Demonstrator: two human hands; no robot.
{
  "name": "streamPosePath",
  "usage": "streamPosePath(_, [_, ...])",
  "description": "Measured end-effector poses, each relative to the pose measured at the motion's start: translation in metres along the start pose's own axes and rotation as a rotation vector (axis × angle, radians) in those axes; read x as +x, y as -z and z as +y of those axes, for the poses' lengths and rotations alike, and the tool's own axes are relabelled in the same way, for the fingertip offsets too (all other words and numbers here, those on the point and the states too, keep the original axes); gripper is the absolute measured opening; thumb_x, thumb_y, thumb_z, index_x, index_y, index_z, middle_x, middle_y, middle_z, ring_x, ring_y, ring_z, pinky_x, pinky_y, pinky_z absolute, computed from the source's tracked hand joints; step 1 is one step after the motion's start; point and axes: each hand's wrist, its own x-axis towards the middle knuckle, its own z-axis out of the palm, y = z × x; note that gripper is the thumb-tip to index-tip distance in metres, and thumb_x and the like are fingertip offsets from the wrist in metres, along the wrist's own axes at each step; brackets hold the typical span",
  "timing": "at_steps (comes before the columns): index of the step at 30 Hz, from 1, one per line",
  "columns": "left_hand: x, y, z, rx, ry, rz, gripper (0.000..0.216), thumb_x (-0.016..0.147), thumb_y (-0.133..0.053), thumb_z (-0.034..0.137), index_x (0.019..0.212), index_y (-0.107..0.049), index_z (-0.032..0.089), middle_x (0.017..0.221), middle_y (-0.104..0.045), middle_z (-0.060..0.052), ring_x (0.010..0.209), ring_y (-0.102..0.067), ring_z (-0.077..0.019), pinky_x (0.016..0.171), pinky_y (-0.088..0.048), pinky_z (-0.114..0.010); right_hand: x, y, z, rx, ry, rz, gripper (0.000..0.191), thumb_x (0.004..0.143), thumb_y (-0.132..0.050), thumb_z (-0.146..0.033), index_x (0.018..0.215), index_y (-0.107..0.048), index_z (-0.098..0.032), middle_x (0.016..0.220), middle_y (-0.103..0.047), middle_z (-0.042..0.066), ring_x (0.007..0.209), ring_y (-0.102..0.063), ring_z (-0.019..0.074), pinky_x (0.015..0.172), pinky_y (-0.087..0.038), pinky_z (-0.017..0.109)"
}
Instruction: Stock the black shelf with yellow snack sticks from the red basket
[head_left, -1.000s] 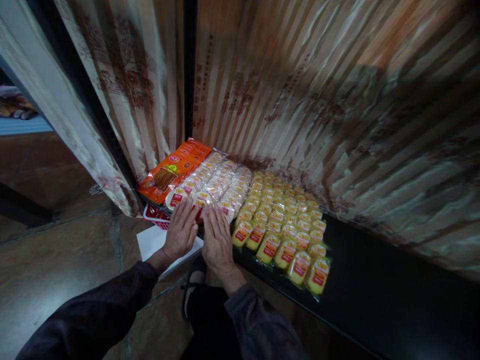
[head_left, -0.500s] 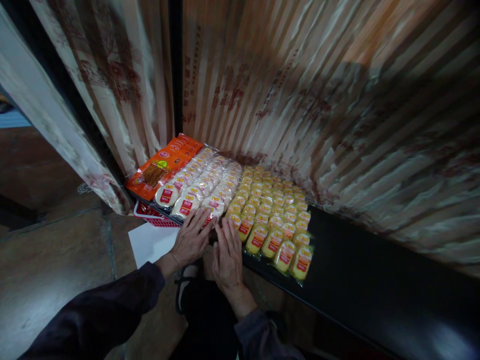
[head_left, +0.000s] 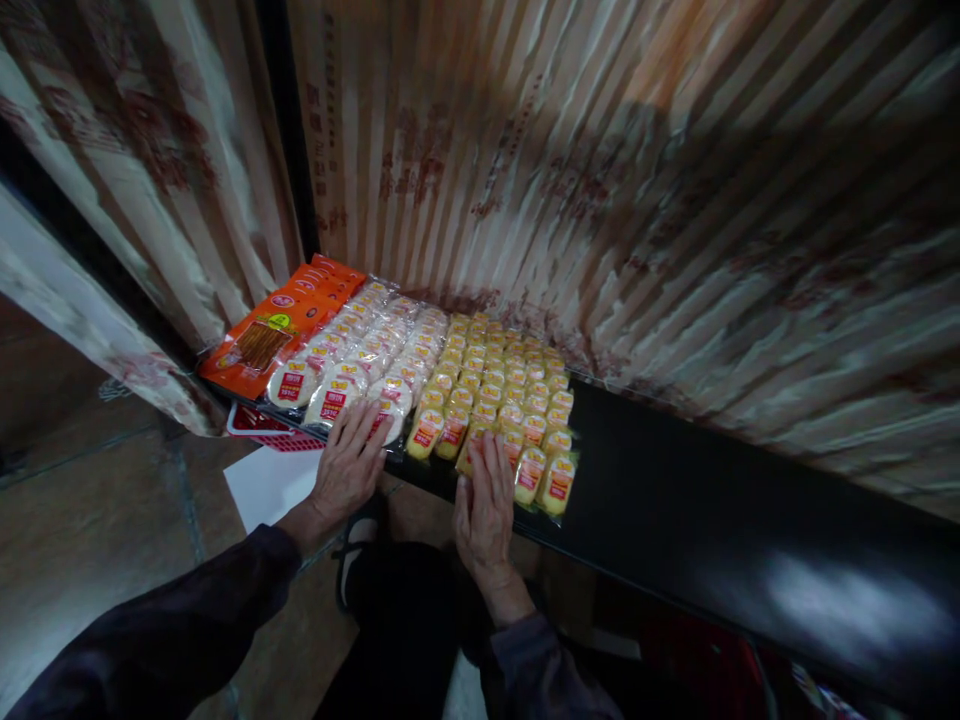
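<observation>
Rows of round white snack packets [head_left: 334, 395] in clear wrap overlap on a black shelf [head_left: 675, 490]. Beside them on the right lie rows of small yellow wrapped cakes [head_left: 484, 392]. My left hand [head_left: 349, 462] rests, fingers stretched out, on the front ends of the white packets. My right hand [head_left: 486, 500] lies with extended fingers on the front row of yellow cakes, partly hiding one or two of them. Flat at the shelf's left end is an orange snack bag [head_left: 281, 325] with brown sticks pictured on it.
A pleated printed curtain [head_left: 465, 200] hangs behind the shelf, with a dark post [head_left: 289, 130] at its left. Under the shelf's left end are a red basket [head_left: 274, 432] and a white sheet [head_left: 270, 485] above the tiled floor [head_left: 112, 530].
My right hand has moved right, from the border between white packets and yellow cakes to the middle of the cakes' front row. My left hand stays at the white packets. The view has shifted right.
</observation>
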Motion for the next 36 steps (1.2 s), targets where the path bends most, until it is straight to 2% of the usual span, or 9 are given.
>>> streamPosePath(6, [0.002,0.001,0.007,0.044,0.049,0.043,0.051,0.091,-0.048,0.021,0.141,-0.044,0.013,0.151,-0.039,-0.017,0.147,-0.017,-0.0297,0.117,-0.022,-0.053,-0.007,0.028,0.038,-0.096,-0.124,0.082,0.052,0.096,-0.038,-0.017,0.148,-0.032,-0.021,0.155,-0.032,0.014,0.146,-0.023,0.029,0.113,-0.029,0.058])
streamPosePath(9, [0.006,0.002,0.016,0.028,0.015,0.088,0.052,0.09,-0.048,0.02,0.141,-0.044,0.012,0.149,-0.04,-0.017,0.147,-0.019,-0.0292,0.118,-0.021,-0.052,-0.016,0.04,0.058,-0.126,-0.23,0.129,0.048,0.098,-0.034,-0.022,0.146,-0.035,-0.018,0.155,-0.031,0.016,0.146,-0.024,0.03,0.112,-0.029,0.059])
streamPosePath(13, [0.018,0.005,0.038,-0.032,-0.026,0.144,0.054,0.09,-0.047,0.019,0.143,-0.041,0.012,0.151,-0.038,-0.017,0.147,-0.017,-0.029,0.118,-0.019,-0.051,-0.023,0.053,0.085,-0.084,-0.394,0.144,0.049,0.099,-0.029,-0.035,0.142,-0.041,-0.013,0.154,-0.031,0.019,0.146,-0.023,0.0307,0.112,-0.026,0.06])
streamPosePath(17, [0.032,0.007,0.063,-0.095,-0.009,0.177,0.055,0.09,-0.047,0.017,0.144,-0.04,0.014,0.155,-0.03,-0.015,0.147,-0.017,-0.03,0.118,-0.019,-0.051,-0.015,0.06,0.104,0.022,-0.531,0.129,0.062,0.097,-0.025,-0.05,0.141,-0.041,-0.008,0.152,-0.033,0.022,0.145,-0.024,0.0289,0.114,-0.024,0.056])
streamPosePath(20, [0.04,0.003,0.073,-0.115,0.043,0.183,0.055,0.091,-0.046,0.018,0.145,-0.039,0.016,0.157,-0.028,-0.014,0.148,-0.015,-0.0301,0.118,-0.018,-0.052,-0.004,0.058,0.107,0.107,-0.649,0.136,0.074,0.094,-0.021,-0.059,0.141,-0.04,-0.004,0.151,-0.033,0.024,0.144,-0.025,0.0288,0.116,-0.021,0.053])
streamPosePath(23, [0.046,-0.003,0.075,-0.156,0.164,0.199,0.054,0.093,-0.044,0.021,0.147,-0.037,0.017,0.158,-0.025,-0.013,0.148,-0.013,-0.0297,0.118,-0.019,-0.052,0.003,0.053,0.106,0.192,-0.727,0.115,0.078,0.092,-0.023,-0.063,0.143,-0.038,-0.005,0.152,-0.033,0.022,0.144,-0.026,0.0279,0.118,-0.02,0.05])
streamPosePath(27, [0.053,-0.005,0.074,-0.266,0.333,0.306,0.051,0.097,-0.037,0.024,0.148,-0.034,0.018,0.159,-0.02,-0.012,0.149,-0.007,-0.0274,0.119,-0.017,-0.052,0.007,0.05,0.105,0.275,-0.78,0.101,0.077,0.091,-0.025,-0.064,0.145,-0.035,-0.01,0.154,-0.031,0.018,0.145,-0.026,0.0261,0.118,-0.019,0.048])
streamPosePath(32, [0.067,-0.002,0.082,-0.343,0.355,0.32,0.045,0.099,-0.032,0.027,0.143,-0.04,0.018,0.158,-0.025,-0.013,0.149,-0.008,-0.0253,0.12,-0.016,-0.052,0.013,0.05,0.105,0.326,-0.841,0.105,0.08,0.09,-0.025,-0.065,0.146,-0.034,-0.009,0.152,-0.036,0.018,0.142,-0.031,0.0266,0.117,-0.024,0.047])
streamPosePath(36, [0.078,-0.006,0.09,-0.336,0.421,0.336,0.045,0.099,-0.031,0.03,0.141,-0.041,0.017,0.159,-0.022,-0.013,0.149,-0.005,-0.0253,0.12,-0.015,-0.053,0.017,0.048,0.103,0.337,-0.86,0.093,0.081,0.089,-0.026,-0.065,0.146,-0.035,-0.008,0.15,-0.039,0.018,0.14,-0.035,0.0278,0.115,-0.026,0.047])
